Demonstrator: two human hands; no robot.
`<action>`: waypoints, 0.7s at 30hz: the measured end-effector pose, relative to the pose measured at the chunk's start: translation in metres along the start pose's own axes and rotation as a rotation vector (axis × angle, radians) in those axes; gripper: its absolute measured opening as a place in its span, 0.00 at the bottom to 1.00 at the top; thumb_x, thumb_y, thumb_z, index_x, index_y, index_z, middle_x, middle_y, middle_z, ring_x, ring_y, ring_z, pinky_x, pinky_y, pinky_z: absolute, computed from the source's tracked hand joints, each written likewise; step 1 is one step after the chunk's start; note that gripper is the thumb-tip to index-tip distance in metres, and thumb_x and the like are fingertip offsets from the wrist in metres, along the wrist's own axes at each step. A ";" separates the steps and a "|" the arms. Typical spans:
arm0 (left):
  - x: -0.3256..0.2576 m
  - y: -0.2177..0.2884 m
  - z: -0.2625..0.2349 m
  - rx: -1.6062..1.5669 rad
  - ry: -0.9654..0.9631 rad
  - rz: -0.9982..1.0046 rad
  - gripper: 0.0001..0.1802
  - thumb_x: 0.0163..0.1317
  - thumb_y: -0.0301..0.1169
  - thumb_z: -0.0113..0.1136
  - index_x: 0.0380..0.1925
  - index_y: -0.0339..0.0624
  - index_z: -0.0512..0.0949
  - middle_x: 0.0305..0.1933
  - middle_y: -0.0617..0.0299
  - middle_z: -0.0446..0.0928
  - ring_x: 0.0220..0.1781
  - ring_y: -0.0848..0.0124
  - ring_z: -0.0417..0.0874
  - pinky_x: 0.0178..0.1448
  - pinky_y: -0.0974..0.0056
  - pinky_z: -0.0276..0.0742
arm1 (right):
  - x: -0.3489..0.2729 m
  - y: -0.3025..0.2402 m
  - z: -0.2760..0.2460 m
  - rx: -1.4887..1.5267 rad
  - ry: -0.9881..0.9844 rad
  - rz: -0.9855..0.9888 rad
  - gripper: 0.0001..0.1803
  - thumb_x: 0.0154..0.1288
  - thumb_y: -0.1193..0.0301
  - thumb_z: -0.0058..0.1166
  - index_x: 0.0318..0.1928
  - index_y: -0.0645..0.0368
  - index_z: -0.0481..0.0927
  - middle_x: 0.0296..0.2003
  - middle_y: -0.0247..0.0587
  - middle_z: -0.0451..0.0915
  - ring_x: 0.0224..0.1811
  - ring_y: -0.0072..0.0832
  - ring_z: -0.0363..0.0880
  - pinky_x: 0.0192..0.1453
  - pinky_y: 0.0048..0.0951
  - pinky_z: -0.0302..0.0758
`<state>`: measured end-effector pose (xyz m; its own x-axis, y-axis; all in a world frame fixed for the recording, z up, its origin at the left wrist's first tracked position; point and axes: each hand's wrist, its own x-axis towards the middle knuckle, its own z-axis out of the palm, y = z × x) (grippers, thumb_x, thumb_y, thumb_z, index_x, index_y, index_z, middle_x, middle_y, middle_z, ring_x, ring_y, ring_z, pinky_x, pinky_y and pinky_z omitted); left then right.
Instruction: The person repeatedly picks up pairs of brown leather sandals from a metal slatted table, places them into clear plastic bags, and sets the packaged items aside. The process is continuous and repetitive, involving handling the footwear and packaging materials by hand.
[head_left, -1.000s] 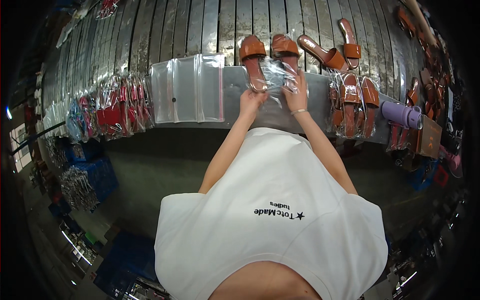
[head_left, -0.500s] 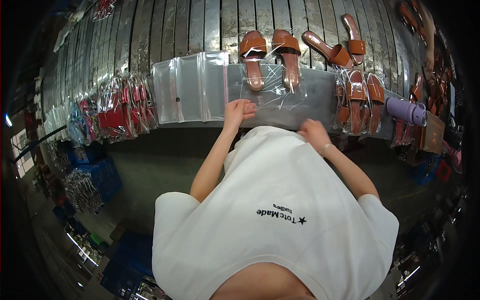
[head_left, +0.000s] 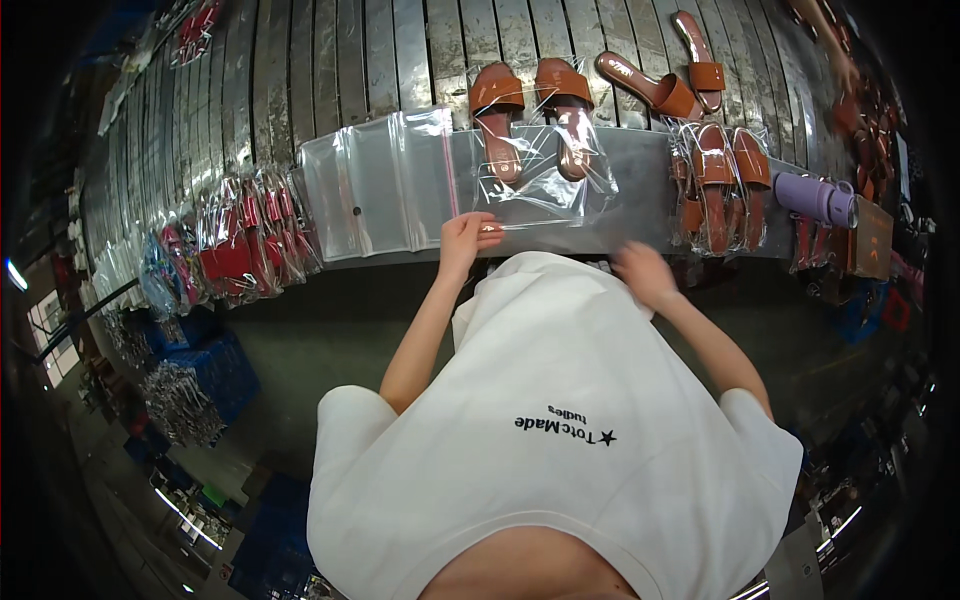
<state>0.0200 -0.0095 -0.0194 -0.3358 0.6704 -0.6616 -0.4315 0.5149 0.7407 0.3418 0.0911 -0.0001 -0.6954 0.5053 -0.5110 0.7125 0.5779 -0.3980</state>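
A pair of brown slide sandals [head_left: 498, 95] lies side by side in a clear plastic bag [head_left: 548, 202] on the grey work surface [head_left: 640, 190] in front of me. My left hand [head_left: 468, 243] is at the bag's near left corner, fingers bent together, with a bit of shiny film at the fingertips. Smeared by motion, my right hand [head_left: 642, 272] is over the near edge of the surface, right of the bag and apart from it; its fingers cannot be made out. Left of the sandals lies a stack of flat clear bags [head_left: 385, 190].
Bagged brown sandals [head_left: 715, 190] and a purple roll [head_left: 812, 200] are to the right. Loose brown slides [head_left: 650, 88] lie on the slatted conveyor [head_left: 350, 70] beyond. Bagged red footwear [head_left: 250, 235] stands left. At the far right another person's arm [head_left: 835, 50] reaches in.
My right hand has shifted slightly right and toward me. My left hand has moved slightly down and left. The film over the sandals lies differently.
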 end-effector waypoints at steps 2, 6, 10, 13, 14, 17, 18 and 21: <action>-0.004 0.005 -0.013 0.061 -0.061 0.027 0.16 0.69 0.30 0.39 0.39 0.27 0.73 0.31 0.49 0.80 0.33 0.67 0.84 0.36 0.69 0.81 | -0.079 0.103 0.066 -0.226 -0.378 0.266 0.19 0.54 0.73 0.53 0.49 0.60 0.75 0.50 0.50 0.74 0.54 0.41 0.73 0.59 0.36 0.68; -0.003 0.031 -0.019 0.788 0.125 0.828 0.15 0.60 0.23 0.51 0.49 0.33 0.72 0.49 0.47 0.76 0.50 0.54 0.78 0.55 0.57 0.74 | -0.041 0.090 0.032 0.248 -0.350 0.232 0.24 0.54 0.77 0.50 0.55 0.59 0.71 0.51 0.53 0.73 0.53 0.49 0.71 0.60 0.36 0.67; 0.032 0.059 -0.018 1.406 -0.439 1.301 0.22 0.50 0.23 0.60 0.48 0.41 0.73 0.56 0.50 0.71 0.61 0.53 0.69 0.65 0.53 0.64 | 0.069 -0.002 -0.063 -0.132 0.572 -0.452 0.27 0.50 0.81 0.49 0.54 0.54 0.71 0.49 0.43 0.74 0.55 0.43 0.69 0.61 0.39 0.66; 0.058 0.044 -0.018 0.790 -0.216 0.630 0.09 0.57 0.27 0.58 0.39 0.40 0.74 0.39 0.54 0.79 0.44 0.64 0.80 0.47 0.58 0.76 | 0.110 0.008 -0.046 0.444 0.447 -0.098 0.18 0.55 0.76 0.52 0.49 0.56 0.72 0.37 0.42 0.79 0.40 0.38 0.78 0.48 0.35 0.75; 0.061 0.044 -0.013 0.555 -0.066 0.271 0.07 0.59 0.27 0.57 0.36 0.39 0.74 0.34 0.55 0.80 0.38 0.66 0.82 0.43 0.60 0.78 | 0.114 0.008 -0.042 0.710 0.364 0.214 0.15 0.56 0.75 0.53 0.46 0.59 0.74 0.33 0.42 0.80 0.35 0.36 0.81 0.43 0.34 0.77; 0.089 0.037 -0.014 -0.101 -0.190 -0.232 0.07 0.63 0.29 0.53 0.34 0.36 0.74 0.19 0.62 0.75 0.20 0.73 0.77 0.29 0.67 0.74 | 0.130 0.004 -0.027 1.334 0.342 0.487 0.10 0.62 0.69 0.48 0.28 0.63 0.75 0.20 0.39 0.76 0.20 0.28 0.77 0.25 0.32 0.73; 0.096 0.044 -0.010 -0.117 -0.208 -0.249 0.07 0.62 0.29 0.53 0.31 0.36 0.74 0.18 0.62 0.74 0.18 0.74 0.74 0.26 0.69 0.71 | 0.132 0.009 -0.033 1.527 0.170 0.508 0.12 0.63 0.69 0.46 0.26 0.62 0.75 0.19 0.38 0.75 0.21 0.25 0.75 0.23 0.30 0.71; 0.096 0.101 0.040 -0.015 -0.305 -0.094 0.11 0.63 0.30 0.50 0.24 0.36 0.75 0.17 0.63 0.72 0.14 0.76 0.67 0.23 0.72 0.65 | 0.117 0.031 -0.051 1.972 -0.022 0.264 0.11 0.66 0.66 0.44 0.37 0.61 0.75 0.23 0.36 0.76 0.23 0.21 0.75 0.25 0.23 0.70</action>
<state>-0.0225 0.1282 -0.0028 -0.0282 0.7506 -0.6602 -0.4618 0.5760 0.6746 0.2781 0.2010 -0.0337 -0.5842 0.4285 -0.6892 -0.1092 -0.8830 -0.4564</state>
